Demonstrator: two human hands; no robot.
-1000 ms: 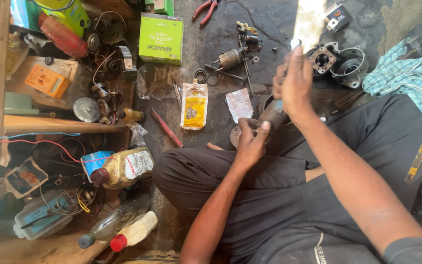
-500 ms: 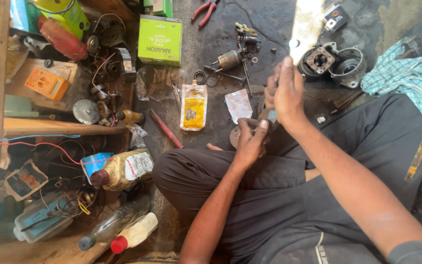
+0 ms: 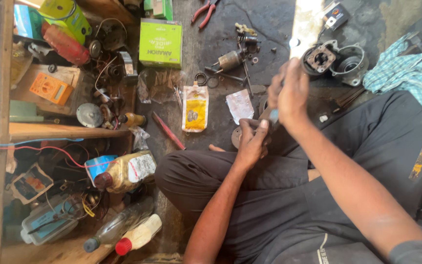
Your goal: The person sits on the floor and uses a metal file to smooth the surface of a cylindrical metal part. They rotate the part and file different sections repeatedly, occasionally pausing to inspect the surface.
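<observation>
I sit cross-legged on a dark, greasy floor. My left hand (image 3: 251, 143) grips a round metal motor part (image 3: 240, 134) held against my knee. My right hand (image 3: 289, 93) is closed around a tool with a blue handle (image 3: 273, 115), its tip pointing down at that part. Most of the part and the tool are hidden by my fingers.
Ahead lie two grey motor housings (image 3: 335, 59), a small armature (image 3: 230, 60), red pliers (image 3: 205, 10), a green box (image 3: 160, 43), a yellow pouch (image 3: 195, 106) and a red screwdriver (image 3: 168, 130). Cluttered wooden shelves with bottles (image 3: 123, 171) and wires stand on the left. A checked cloth (image 3: 406, 73) lies at right.
My right hand has lifted and shifted slightly over the metal part while working the tool. My left hand stays on the part.
</observation>
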